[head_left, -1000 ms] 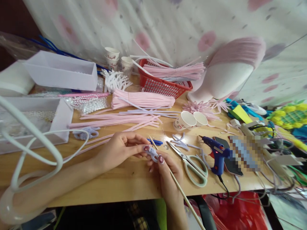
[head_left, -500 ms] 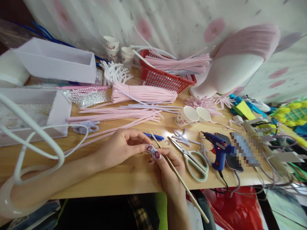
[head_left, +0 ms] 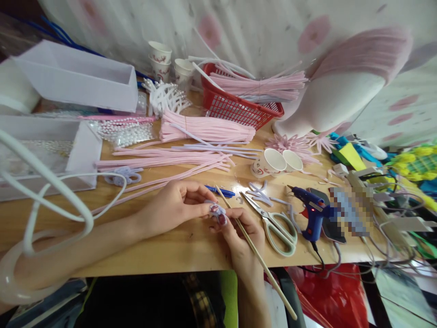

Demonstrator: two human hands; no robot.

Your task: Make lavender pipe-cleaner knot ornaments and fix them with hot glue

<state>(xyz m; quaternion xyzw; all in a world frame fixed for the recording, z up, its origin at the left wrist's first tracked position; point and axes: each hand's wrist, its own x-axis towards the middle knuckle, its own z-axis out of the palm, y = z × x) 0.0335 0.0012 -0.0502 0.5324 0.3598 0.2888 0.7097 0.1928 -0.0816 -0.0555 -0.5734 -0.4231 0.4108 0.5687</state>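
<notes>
My left hand (head_left: 174, 206) and my right hand (head_left: 241, 237) meet over the front of the wooden table (head_left: 191, 248). Both pinch one small piece of pale lilac pipe cleaner (head_left: 217, 210) between their fingertips. A long thin wooden stick (head_left: 259, 259) also lies in my right hand and slants down past the table's edge. Just behind the fingers a blue pen (head_left: 220, 191) rests on the table. Right of my right hand lie scissors (head_left: 276, 225) with pale green handles.
A blue glue gun (head_left: 311, 212) stands right of the scissors. Loose pink pipe cleaners (head_left: 170, 159) cover the middle, and a red basket (head_left: 239, 107) holds more. Two paper cups (head_left: 275, 161) lie on their sides. White boxes (head_left: 71, 84) and beads sit left, white tubing (head_left: 51, 200) in front.
My fingers have drawn closer on the lilac piece, now bunched smaller between them. The stick has tilted a little. The view has shifted slightly.
</notes>
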